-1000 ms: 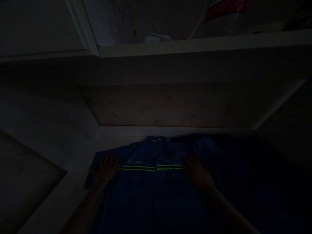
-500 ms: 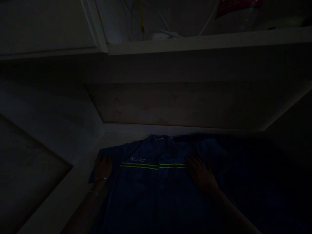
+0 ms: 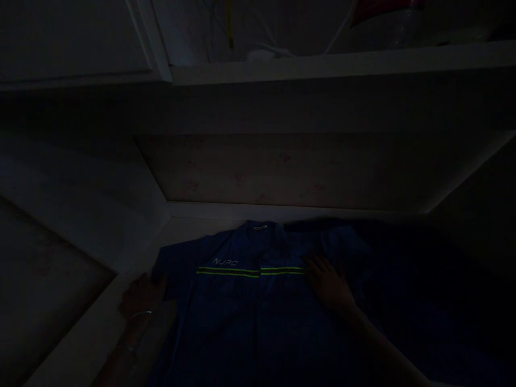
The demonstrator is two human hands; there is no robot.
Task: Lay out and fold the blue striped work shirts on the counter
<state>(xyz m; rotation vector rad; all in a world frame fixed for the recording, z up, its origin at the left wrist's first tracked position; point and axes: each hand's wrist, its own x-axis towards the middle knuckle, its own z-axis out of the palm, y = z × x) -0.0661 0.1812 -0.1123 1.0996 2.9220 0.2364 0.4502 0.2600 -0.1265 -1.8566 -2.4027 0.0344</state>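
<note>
A dark blue short-sleeved shirt (image 3: 226, 306) lies spread front up, with yellow-green stripes and white letters on its chest. The collar points to the back wall. At the cuff of the sleeve on the left, my left hand (image 3: 142, 296) has its fingers curled, seemingly closed on the fabric; a thin bracelet circles the wrist. Poor light blurs the fingertips. My right hand (image 3: 329, 284) rests flat and open on the right side of the chest, its fingers covering the stripe's end.
More dark blue cloth (image 3: 427, 301) spreads on the right, deep in shadow. Above hangs a shelf (image 3: 322, 69) with cables (image 3: 268, 52) and a red package (image 3: 382, 8). A white cabinet door (image 3: 76, 43) is at upper left. A patterned back panel (image 3: 258, 172) closes the recess.
My left hand has moved left and toward me, from lying on the sleeve to its cuff, and its fingers have curled. My right hand stays on the chest. The view shifts slightly.
</note>
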